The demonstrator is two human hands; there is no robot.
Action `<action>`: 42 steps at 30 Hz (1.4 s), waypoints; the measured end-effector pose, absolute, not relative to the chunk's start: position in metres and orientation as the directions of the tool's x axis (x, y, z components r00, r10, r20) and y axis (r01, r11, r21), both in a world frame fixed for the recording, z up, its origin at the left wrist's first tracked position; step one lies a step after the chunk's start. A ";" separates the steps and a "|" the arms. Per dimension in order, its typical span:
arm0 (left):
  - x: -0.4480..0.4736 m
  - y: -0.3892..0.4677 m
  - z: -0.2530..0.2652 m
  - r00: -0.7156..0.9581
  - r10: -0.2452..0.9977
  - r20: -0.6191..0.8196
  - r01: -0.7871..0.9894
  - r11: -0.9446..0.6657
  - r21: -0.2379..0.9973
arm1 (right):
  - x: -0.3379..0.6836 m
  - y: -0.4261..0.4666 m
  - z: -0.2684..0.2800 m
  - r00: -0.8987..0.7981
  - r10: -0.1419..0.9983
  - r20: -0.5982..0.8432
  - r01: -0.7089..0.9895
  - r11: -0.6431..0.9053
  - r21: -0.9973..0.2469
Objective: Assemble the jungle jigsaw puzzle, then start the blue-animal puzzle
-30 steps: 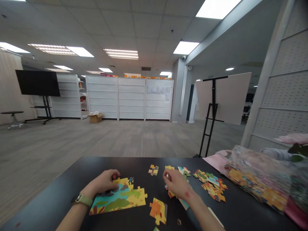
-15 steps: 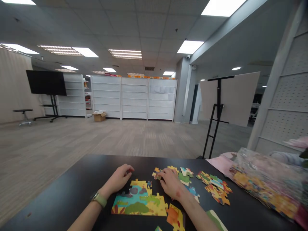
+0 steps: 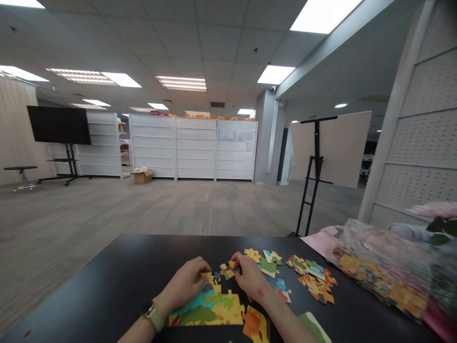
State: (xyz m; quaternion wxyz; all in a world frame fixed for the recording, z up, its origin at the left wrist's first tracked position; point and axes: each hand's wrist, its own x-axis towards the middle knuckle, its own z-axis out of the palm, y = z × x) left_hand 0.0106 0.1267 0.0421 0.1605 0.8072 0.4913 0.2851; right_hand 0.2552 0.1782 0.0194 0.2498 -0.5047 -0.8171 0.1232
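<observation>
left hand (image 3: pixel 186 282): grip over flat yellow-green-blue jigsaw section (image 3: pixel 224 310), closure unclear | right hand (image 3: pixel 250 276): grip pinching small yellow-orange jigsaw piece (image 3: pixel 227 273)

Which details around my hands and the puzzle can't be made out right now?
All in the head view:
Joined puzzle section: left part hidden by the left hand and wrist.
Puzzle piece at the right hand: partly covered by its fingers; grip unclear.
Green piece: cut off by the bottom edge.
Plastic bag: contents blurred behind crinkled film.
</observation>
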 end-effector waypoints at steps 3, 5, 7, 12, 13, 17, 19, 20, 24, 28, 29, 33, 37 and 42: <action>0.017 0.124 0.043 0.367 0.879 0.304 0.682 -0.477 0.555 | 0.256 0.176 0.021 -0.355 0.890 0.287 0.766 0.452 -0.457; 0.016 0.125 0.043 0.349 0.879 0.325 0.678 -0.476 0.560 | 0.259 0.176 0.021 -0.355 0.887 0.297 0.764 0.458 -0.455; 0.013 0.127 0.043 0.319 0.878 0.357 0.673 -0.475 0.567 | 0.261 0.177 0.020 -0.375 0.870 0.321 0.751 0.488 -0.444; 0.005 0.135 0.037 0.224 0.881 0.416 0.673 -0.449 0.588 | 0.262 0.180 0.013 -0.451 0.840 0.303 0.694 0.543 -0.473; 0.003 0.137 0.035 0.193 0.884 0.426 0.675 -0.435 0.596 | 0.261 0.181 0.014 -0.443 0.846 0.298 0.693 0.534 -0.484; -0.012 0.149 0.031 0.028 0.888 0.459 0.670 -0.358 0.651 | 0.259 0.180 0.023 -0.386 0.865 0.320 0.688 0.501 -0.525; -0.021 0.154 0.032 -0.038 0.884 0.465 0.643 -0.335 0.689 | 0.258 0.179 0.028 -0.345 0.874 0.343 0.668 0.485 -0.564; -0.024 0.155 0.033 -0.054 0.885 0.463 0.622 -0.333 0.709 | 0.257 0.177 0.030 -0.323 0.878 0.353 0.655 0.477 -0.587; -0.017 0.154 0.033 0.039 0.911 0.411 0.459 -0.381 0.802 | 0.243 0.166 0.032 -0.274 0.901 0.337 0.498 0.433 -0.751; 0.013 0.146 0.026 0.236 0.917 0.321 0.254 -0.377 0.891 | 0.224 0.155 0.027 -0.278 0.922 0.269 0.143 0.316 -0.938; 0.019 0.145 0.024 0.266 0.917 0.297 0.218 -0.357 0.908 | 0.220 0.153 0.026 -0.286 0.924 0.255 0.119 0.298 -0.947; 0.014 0.150 0.022 0.276 0.930 0.242 0.168 -0.295 0.941 | 0.219 0.152 0.026 -0.294 0.924 0.246 0.080 0.281 -0.956; -0.029 0.165 0.027 0.191 0.949 0.251 0.253 -0.295 0.921 | 0.229 0.158 0.022 -0.282 0.907 0.313 0.122 0.358 -0.926; -0.079 0.172 0.025 0.124 0.979 0.164 0.375 -0.199 0.906 | 0.238 0.168 0.009 -0.301 0.902 0.308 0.266 0.390 -0.882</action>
